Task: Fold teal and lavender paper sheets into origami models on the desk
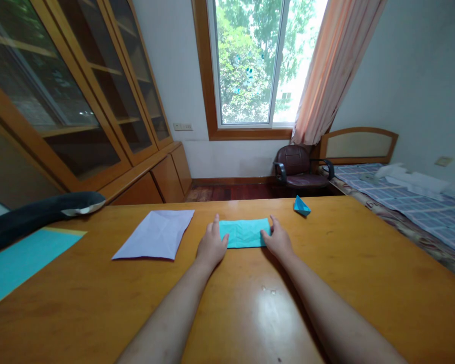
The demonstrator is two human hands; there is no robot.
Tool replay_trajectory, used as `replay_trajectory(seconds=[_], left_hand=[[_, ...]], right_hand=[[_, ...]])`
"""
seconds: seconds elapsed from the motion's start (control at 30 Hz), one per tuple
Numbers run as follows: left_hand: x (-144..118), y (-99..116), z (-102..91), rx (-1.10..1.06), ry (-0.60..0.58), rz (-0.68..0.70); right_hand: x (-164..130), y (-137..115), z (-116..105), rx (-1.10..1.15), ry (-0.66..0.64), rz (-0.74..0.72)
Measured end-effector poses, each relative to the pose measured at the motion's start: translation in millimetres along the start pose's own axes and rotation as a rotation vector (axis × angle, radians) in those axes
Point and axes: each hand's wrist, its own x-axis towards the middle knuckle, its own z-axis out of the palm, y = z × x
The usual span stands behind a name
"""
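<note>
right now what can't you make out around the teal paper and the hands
Head view only:
- Ends of the folded teal paper: covered by the left hand and right hand.
- Small blue folded piece: too small to tell its shape.
- Teal sheet: cut off by the left edge.
- Dark object: cut off, unidentifiable.

Two bare forearms, left hand (211,246), right hand (277,242), no sleeves
</note>
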Motion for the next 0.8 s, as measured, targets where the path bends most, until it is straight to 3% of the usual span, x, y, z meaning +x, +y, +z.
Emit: replay_trajectory(seconds=[0.2,0.37,0.5,0.8], left_hand=[[-3.8,10.0,-7.8,0.199,-0.124,-0.036],[-5.6,12.4,-8.9,0.276,-0.107,0.024],[-6.6,13.7,-3.4,0.310,-0.085,0.119],[-9.4,20.9,10.1,0.225,-0.191,0.397]], right_hand=[[-1.5,-1.4,-2.6,-0.135,-0.063,-0.086],[-7.2,-8.3,-8.0,-0.356,-0.086,-0.126],[-11.5,-16.2,-11.8,-0.450,-0.078,-0.242],[-21.5,-29.6,-2.1,-0.415,-0.184,-0.517]])
